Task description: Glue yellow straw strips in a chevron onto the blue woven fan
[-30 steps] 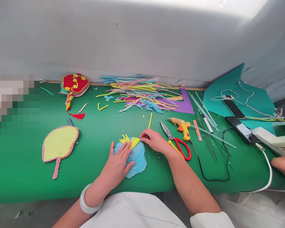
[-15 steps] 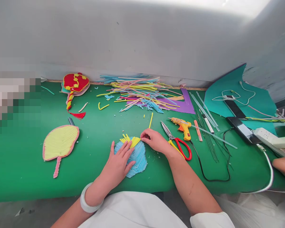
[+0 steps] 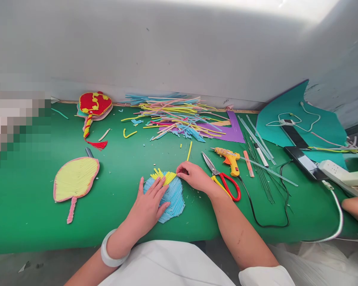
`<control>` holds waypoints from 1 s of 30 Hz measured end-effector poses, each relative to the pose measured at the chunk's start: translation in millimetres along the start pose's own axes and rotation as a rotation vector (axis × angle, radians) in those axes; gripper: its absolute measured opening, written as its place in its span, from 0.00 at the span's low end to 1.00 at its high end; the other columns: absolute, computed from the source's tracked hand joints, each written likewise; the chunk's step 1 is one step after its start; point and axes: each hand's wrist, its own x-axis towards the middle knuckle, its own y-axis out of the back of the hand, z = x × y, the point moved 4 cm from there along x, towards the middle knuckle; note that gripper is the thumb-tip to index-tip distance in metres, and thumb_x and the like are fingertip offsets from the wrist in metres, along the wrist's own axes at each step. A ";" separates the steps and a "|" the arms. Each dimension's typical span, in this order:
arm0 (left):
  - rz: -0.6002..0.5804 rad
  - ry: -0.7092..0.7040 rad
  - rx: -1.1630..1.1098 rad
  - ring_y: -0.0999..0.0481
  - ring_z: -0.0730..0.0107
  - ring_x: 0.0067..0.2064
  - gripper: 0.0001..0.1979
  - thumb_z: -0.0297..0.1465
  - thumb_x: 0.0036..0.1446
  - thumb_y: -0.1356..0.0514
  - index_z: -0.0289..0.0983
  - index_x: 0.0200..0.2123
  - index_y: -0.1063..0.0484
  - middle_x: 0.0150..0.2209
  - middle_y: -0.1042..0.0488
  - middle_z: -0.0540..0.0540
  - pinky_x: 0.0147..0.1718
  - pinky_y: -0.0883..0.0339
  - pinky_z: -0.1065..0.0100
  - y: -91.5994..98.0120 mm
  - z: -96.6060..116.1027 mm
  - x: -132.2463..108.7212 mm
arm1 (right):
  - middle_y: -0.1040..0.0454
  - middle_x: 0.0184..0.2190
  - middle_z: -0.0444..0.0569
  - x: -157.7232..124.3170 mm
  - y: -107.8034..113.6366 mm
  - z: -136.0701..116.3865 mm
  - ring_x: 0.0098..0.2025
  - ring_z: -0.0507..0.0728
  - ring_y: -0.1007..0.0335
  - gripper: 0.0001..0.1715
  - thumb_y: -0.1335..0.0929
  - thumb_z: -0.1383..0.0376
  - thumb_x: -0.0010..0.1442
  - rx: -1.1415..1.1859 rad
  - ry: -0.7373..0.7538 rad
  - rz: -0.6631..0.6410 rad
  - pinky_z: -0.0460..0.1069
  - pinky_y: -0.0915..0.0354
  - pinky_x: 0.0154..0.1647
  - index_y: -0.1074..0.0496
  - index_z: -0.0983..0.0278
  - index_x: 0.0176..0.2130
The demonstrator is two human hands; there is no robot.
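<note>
A light blue fan-shaped piece point(image 3: 173, 198) made of glued strips lies on the green table point(image 3: 32, 222), with short yellow strips point(image 3: 162, 175) fanned across its top. My left hand point(image 3: 147, 208) lies flat on the blue piece, fingers spread, pressing it down. My right hand point(image 3: 193, 176) rests at the piece's upper right edge, fingertips pinched together on the end of a yellow strip.
Red-handled scissors point(image 3: 222, 178) and a yellow glue gun point(image 3: 230, 159) lie right of my right hand. A heap of coloured strips point(image 3: 176, 115) sits at the back. A yellow-pink fan point(image 3: 74, 178) and a red fan point(image 3: 94, 105) lie left. Another person's arm point(image 3: 356, 206) is far right.
</note>
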 end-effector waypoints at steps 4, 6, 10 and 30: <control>-0.003 -0.003 -0.002 0.38 0.53 0.66 0.21 0.38 0.69 0.50 0.36 0.61 0.36 0.66 0.39 0.36 0.67 0.67 0.34 0.3 0.0 0.2 | 0.29 0.35 0.43 -0.1 0.2 0.0 0.35 0.52 0.33 0.01 0.32 0.67 0.63 0.003 0.004 0.003 0.48 0.39 0.36 0.29 0.61 0.37; -0.004 -0.002 -0.006 0.37 0.53 0.66 0.21 0.38 0.69 0.50 0.36 0.61 0.36 0.66 0.39 0.36 0.66 0.67 0.33 0.4 -0.1 0.3 | 0.29 0.35 0.43 -0.1 0.2 0.0 0.35 0.52 0.33 0.01 0.32 0.67 0.63 0.006 0.006 0.003 0.48 0.39 0.36 0.29 0.61 0.37; -0.008 -0.003 -0.006 0.37 0.53 0.66 0.21 0.38 0.69 0.50 0.36 0.61 0.36 0.66 0.39 0.36 0.66 0.66 0.33 0.2 -0.2 0.3 | 0.29 0.35 0.44 -0.2 -0.2 0.3 0.35 0.52 0.33 0.01 0.33 0.67 0.62 0.013 0.006 0.000 0.48 0.39 0.36 0.29 0.61 0.37; -0.013 0.004 -0.001 0.38 0.53 0.67 0.21 0.37 0.69 0.50 0.35 0.61 0.37 0.66 0.39 0.36 0.67 0.67 0.34 -0.4 -0.1 0.0 | 0.29 0.34 0.43 -0.4 -1.0 0.8 0.35 0.53 0.33 0.04 0.30 0.63 0.61 0.029 0.021 0.007 0.48 0.37 0.35 0.29 0.61 0.38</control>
